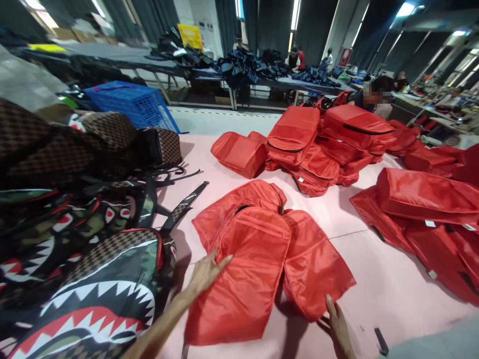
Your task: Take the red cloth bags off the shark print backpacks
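Observation:
In the middle of the pink table lies a red bag [250, 249], its shiny lining outward and its panels spread apart, with a dark zipper curve near the top. My left hand [207, 271] rests against its left edge, thumb stretched out over the red fabric and fingers apart. At the lower right corner of the bag's right panel is my right hand [337, 321], fingers apart and touching or close to the edge; some fingers are partly hidden by the fabric. Close to my left forearm lies a backpack [101, 294] with a shark-mouth print and brown checks.
More patterned backpacks [48, 144] are heaped at left, straps sticking out. Red inside-out bags [295, 129] form a pile behind, others [430, 199] at right. A blue crate [129, 104] stands beyond. A small black piece [381, 341] lies front right. A person [374, 94] is behind the pile.

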Demonstrator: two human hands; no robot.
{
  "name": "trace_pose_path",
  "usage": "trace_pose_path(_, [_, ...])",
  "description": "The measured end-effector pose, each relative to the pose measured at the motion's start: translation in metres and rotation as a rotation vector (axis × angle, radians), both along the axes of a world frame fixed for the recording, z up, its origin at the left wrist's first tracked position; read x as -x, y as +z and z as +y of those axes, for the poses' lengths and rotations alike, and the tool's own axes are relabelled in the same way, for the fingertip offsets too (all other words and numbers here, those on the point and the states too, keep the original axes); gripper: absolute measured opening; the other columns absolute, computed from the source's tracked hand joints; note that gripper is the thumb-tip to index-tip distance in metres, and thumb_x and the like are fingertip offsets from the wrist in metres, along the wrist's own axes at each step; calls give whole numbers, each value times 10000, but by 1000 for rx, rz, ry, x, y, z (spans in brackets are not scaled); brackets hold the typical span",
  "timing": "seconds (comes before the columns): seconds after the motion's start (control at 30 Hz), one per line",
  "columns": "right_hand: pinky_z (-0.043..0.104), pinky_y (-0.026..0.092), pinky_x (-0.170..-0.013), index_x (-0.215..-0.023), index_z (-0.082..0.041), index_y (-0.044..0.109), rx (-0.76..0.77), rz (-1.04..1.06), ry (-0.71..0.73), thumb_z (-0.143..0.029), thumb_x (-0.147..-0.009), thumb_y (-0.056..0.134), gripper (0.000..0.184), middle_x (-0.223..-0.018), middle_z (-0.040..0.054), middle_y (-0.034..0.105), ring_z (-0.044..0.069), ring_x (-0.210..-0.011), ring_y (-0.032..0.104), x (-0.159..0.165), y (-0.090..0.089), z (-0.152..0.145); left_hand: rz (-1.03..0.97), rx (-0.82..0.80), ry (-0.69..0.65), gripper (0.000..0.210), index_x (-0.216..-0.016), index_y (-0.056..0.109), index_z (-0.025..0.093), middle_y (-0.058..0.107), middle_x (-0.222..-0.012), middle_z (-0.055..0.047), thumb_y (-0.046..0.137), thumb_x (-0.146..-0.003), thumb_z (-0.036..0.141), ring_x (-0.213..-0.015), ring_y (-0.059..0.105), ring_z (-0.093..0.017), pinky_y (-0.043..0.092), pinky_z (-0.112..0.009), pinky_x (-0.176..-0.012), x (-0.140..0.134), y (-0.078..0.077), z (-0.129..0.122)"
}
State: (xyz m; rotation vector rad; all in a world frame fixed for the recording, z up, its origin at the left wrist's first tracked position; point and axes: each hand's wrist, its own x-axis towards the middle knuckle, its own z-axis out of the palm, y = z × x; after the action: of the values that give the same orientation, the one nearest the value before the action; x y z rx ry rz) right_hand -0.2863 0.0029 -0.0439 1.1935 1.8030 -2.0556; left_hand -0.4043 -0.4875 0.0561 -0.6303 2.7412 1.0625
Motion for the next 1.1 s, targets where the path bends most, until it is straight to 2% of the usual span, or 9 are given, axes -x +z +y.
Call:
trace_pose_path(0.13, [472,700,-1028,-1315,-211,747,10,125,-140,-888,-619,896,983,-1464,191,755,415,-1322,770,9,14,13,-3,-79,140,1195,-1262,763,7,514,-445,22,457,-737,1036,-607,688,-379,557,-467,-728,-80,-5,74])
trace_pose_path(0.27, [538,631,-1169,-1505,-214,682,-76,254,-199,-852,-726,881,1027,-1626,200,654,404,-1420,719,-3,48,47,231,-80,164,985,-1119,807,111,529,-464,25,516,-847,1012,-525,640,-301,578,-426,-670,-138,-3,133])
trace_pose_path(0.47, [618,515,-1281,-1507,-250,748,-88,568,44,-852,-917,784,843,-1649,193,651,388,-1483,668,-11,131,94,802,-32,-278,473,-750,743,248,593,-582,6,656,-1089,567,-482,561,-164,523,-287,-545,-199,25,164])
trace_pose_path(0.57, [618,467,-1318,-1573,-258,700,-148,690,110,-884,-892,786,929,-1707,186,596,390,-1544,614,-18,176,130,1067,-31,-528,193,-856,763,219,690,-665,-12,773,-1044,261,-562,653,-166,576,-275,-615,-221,37,173])
trace_pose_path(0.7, [561,418,-1364,-1685,-272,596,-193,807,340,-923,-932,680,999,-1752,141,555,367,-1623,525,-65,215,161,902,-118,-566,189,-966,799,219,784,-788,-59,781,-1034,395,-699,755,-232,654,-340,-708,-235,32,214])
trace_pose_path(0.8, [530,395,-1384,-1721,-275,550,-380,759,471,-758,-909,842,989,-1752,133,543,348,-1632,501,-118,212,141,536,-227,-396,434,-1235,782,221,841,-1111,-111,778,-986,576,-1045,824,-322,695,-457,-934,-242,24,259])
trace_pose_path(0.93, [550,416,-1372,-1795,-300,419,-641,751,424,-498,-982,837,935,-1737,143,524,327,-1622,490,-175,185,96,565,-223,-169,986,-1707,452,200,638,-1611,-207,851,-888,578,-1535,604,-410,521,-610,-1270,-255,29,294])
trace_pose_path(1.0, [583,441,-1351,-1810,-297,380,-754,768,414,-438,-1030,776,886,-1729,163,518,341,-1618,490,-188,179,86,682,-96,-212,989,-1747,398,175,553,-1699,-250,835,-929,517,-1600,535,-423,465,-627,-1315,-263,40,297])
trace_pose_path(1.1, [661,452,-1323,-1828,-274,330,-986,774,437,-439,-1071,734,873,-1800,208,405,403,-1672,413,-194,188,82,849,132,-505,691,-1680,540,222,589,-1700,-219,743,-1024,299,-1631,516,-389,386,-626,-1359,-272,61,297])
